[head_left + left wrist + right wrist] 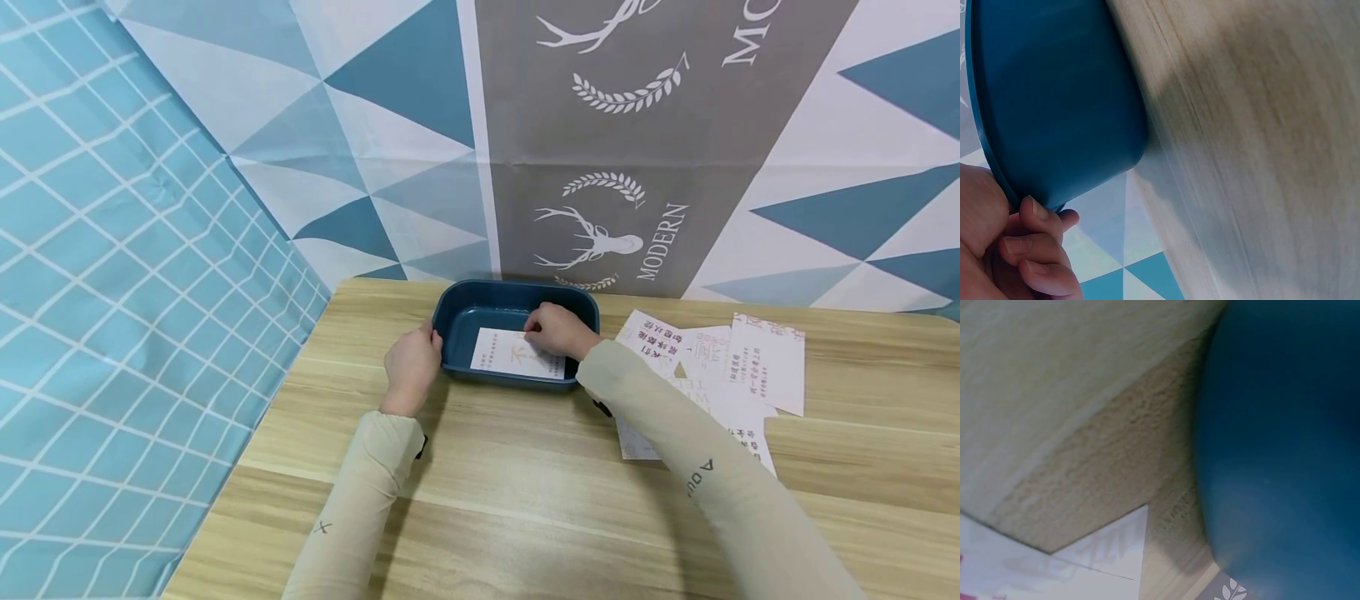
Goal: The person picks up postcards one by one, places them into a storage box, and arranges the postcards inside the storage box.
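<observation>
1. Card [517, 354] lay inside the blue bin [487, 319], toward its 6 o'clock wall; couldn't tell if it touched the bottom.
2. Right hand [558, 329] pinched the card near its 1 o'clock edge, thumb against fingers. Left hand [412, 367] gripped the bin rim at 8–9 o'clock, fingers curled.
3. Card: likely light, thin, fairly stiff, crease-prone; best held by an edge.
4. Bin: probably light, rigid plastic, maybe slick on its smooth walls; rim was the sensible hold.
5. Loose cards [768, 367] overlapped at the bin's 3–4 o'clock. Chinese print; one seemed to read 如愿以偿.
6. Pinched card: big pale character, likely 不; small text unreadable.
7. Wall covering [600, 150]: "MODERN". Left sleeve [352, 517]: "X". Right sleeve [705, 450]: "AOU", cut off.
</observation>
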The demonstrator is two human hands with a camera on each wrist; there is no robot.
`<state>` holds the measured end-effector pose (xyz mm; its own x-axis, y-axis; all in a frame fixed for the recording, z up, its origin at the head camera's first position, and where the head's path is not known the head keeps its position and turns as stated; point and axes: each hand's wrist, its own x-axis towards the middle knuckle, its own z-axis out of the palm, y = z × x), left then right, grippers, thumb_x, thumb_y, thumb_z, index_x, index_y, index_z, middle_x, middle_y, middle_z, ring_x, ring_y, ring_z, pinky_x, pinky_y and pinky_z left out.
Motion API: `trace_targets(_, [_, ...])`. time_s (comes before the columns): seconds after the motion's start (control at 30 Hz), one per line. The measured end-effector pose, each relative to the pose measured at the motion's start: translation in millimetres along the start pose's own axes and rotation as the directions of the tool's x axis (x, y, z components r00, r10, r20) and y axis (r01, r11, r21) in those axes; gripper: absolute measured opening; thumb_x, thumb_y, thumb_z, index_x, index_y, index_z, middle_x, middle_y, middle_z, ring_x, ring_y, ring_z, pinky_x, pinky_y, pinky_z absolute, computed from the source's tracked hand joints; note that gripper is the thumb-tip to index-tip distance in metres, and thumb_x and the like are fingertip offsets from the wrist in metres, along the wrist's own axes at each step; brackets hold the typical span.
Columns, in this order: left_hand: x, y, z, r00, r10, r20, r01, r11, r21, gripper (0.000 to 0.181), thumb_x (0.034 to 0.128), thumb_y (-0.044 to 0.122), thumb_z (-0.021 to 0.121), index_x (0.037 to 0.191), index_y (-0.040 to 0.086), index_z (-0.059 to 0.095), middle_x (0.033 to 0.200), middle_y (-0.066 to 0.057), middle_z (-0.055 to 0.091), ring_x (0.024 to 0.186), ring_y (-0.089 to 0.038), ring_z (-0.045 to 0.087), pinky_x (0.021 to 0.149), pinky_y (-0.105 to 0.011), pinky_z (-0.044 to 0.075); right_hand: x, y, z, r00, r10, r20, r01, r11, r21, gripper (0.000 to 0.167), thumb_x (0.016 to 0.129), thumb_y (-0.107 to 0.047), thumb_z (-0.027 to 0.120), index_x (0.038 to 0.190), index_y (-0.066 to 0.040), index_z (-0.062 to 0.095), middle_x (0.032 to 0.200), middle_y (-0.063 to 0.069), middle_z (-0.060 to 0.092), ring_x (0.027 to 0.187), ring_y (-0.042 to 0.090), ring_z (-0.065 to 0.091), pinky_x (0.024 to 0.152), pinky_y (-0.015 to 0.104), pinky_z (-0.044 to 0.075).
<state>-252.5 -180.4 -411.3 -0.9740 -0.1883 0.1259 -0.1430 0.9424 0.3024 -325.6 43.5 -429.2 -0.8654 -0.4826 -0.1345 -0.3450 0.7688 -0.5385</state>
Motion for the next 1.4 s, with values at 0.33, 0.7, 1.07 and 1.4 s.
trace_targets(0.33, [-1.4, 0.3, 0.8, 1.0, 0.013, -0.01, -0.013, 1.0, -0.008, 0.02, 0.0946, 0.02, 0.048, 0.094, 0.007, 0.063, 0.083, -0.015, 0.068, 0.072, -0.032, 0.065, 0.056, -0.045, 0.048, -6.9, -3.7, -3.1, 0.997, -0.009, -0.076, 0.006, 0.999, -0.033, 0.016, 0.089, -0.019, 0.06, 0.095, -0.006, 0.067, 0.095, 0.009, 0.062, 0.08, 0.019, 0.055, 0.073, 0.032, 0.047])
trace_targets(0.7, [-1.2, -2.1, 0.6, 1.0, 0.007, -0.001, -0.007, 1.0, -0.009, 0.021, 0.0944, 0.02, 0.046, 0.091, 0.006, 0.061, 0.085, -0.019, 0.068, 0.074, -0.036, 0.065, 0.058, -0.049, 0.048, -36.8, -17.5, -32.4, 0.974, -0.005, -0.228, -0.009, 0.998, -0.06, 0.019, 0.091, -0.024, 0.055, 0.09, -0.007, 0.061, 0.088, 0.008, 0.057, 0.074, 0.02, 0.051, 0.066, 0.032, 0.042])
trace_targets(1.07, [0.5, -2.4, 0.4, 1.0, 0.01, 0.009, -0.01, 1.0, -0.01, 0.02, 0.0946, 0.02, 0.047, 0.087, 0.007, 0.06, 0.082, -0.017, 0.067, 0.072, -0.035, 0.064, 0.058, -0.048, 0.047, -98.9, 26.7, -64.8, 0.932, 0.146, -0.331, -0.147, 0.989, 0.023, 0.023, 0.092, -0.022, 0.048, 0.092, -0.002, 0.059, 0.089, 0.012, 0.055, 0.074, 0.023, 0.051, 0.063, 0.031, 0.041])
trace_targets(1.4, [0.1, -1.7, -0.8, 1.0, 0.029, 0.007, -0.029, 0.999, -0.023, 0.019, 0.0939, 0.019, 0.047, 0.088, 0.006, 0.06, 0.084, -0.018, 0.067, 0.074, -0.035, 0.064, 0.059, -0.049, 0.047, -154.4, 70.5, -83.0, 0.907, 0.251, -0.339, -0.245, 0.968, 0.061, 0.031, 0.094, -0.021, 0.045, 0.101, 0.006, 0.06, 0.091, 0.019, 0.062, 0.069, 0.022, 0.053, 0.058, 0.029, 0.04])
